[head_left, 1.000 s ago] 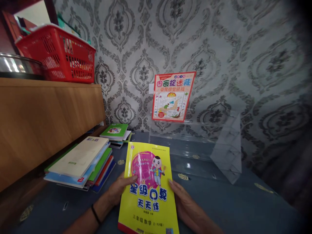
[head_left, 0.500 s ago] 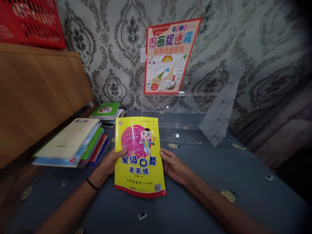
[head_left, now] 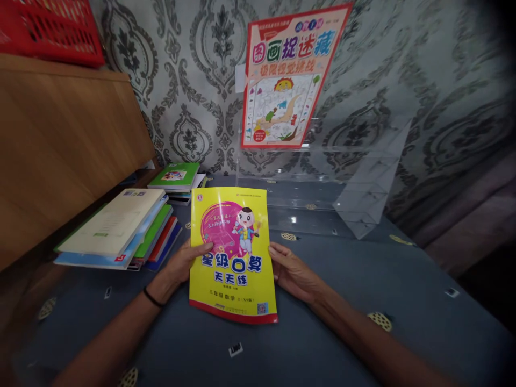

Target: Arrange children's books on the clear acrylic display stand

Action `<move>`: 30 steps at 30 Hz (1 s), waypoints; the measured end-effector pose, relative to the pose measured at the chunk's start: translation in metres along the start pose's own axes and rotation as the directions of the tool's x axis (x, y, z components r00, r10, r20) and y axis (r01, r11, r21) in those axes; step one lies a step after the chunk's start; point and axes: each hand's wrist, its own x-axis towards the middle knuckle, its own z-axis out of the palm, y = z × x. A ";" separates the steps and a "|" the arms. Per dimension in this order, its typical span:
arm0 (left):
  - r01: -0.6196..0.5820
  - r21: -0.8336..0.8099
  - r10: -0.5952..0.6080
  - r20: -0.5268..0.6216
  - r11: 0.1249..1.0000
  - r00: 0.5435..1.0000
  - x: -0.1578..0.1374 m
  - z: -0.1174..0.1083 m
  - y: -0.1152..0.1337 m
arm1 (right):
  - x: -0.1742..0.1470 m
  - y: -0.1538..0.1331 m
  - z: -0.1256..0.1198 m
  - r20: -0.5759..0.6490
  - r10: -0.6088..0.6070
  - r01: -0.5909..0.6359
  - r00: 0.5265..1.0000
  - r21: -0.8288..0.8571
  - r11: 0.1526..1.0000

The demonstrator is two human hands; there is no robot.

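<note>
Between my two hands is a yellow workbook (head_left: 231,290) with a red bottom edge, a pink circle and a cartoon child on its cover. My left hand (head_left: 183,263) grips its left edge, thumb lying over the cover and the other fingers hidden behind. At the right edge, my right hand (head_left: 288,269) pinches the book, its fingers partly behind it. A clear acrylic rack (head_left: 363,199) stands beyond, with a red-bordered picture book (head_left: 282,113) upright in its top tier.
On the left lies a stack of books (head_left: 116,220), with a smaller pile topped by a green book (head_left: 175,176) behind it. A wooden cabinet (head_left: 72,140) carries a red basket (head_left: 52,32). The blue patterned cloth (head_left: 322,344) covers the table.
The view has shifted slightly, so the rack and picture book appear higher and further right. Both hands keep hold of the yellow workbook, which is almost unmoved.
</note>
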 end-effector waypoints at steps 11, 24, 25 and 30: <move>-0.036 -0.025 0.037 0.033 0.999 0.999 0.001 -0.001 -0.002 | 0.004 0.004 -0.008 0.028 -0.048 0.049 0.998 -0.041 0.998; -0.045 -0.028 0.046 0.062 0.999 0.997 0.001 -0.001 -0.003 | 0.005 0.004 -0.009 -0.032 -0.027 0.024 0.999 -0.106 0.994; -0.043 -0.026 0.045 0.066 0.999 0.997 0.001 0.000 -0.002 | 0.005 0.005 -0.010 -0.040 -0.023 0.019 0.999 -0.099 0.995; -0.049 -0.028 0.051 0.076 0.998 0.996 -0.001 0.002 0.000 | 0.005 0.005 -0.011 -0.089 0.006 -0.009 0.996 -0.033 0.999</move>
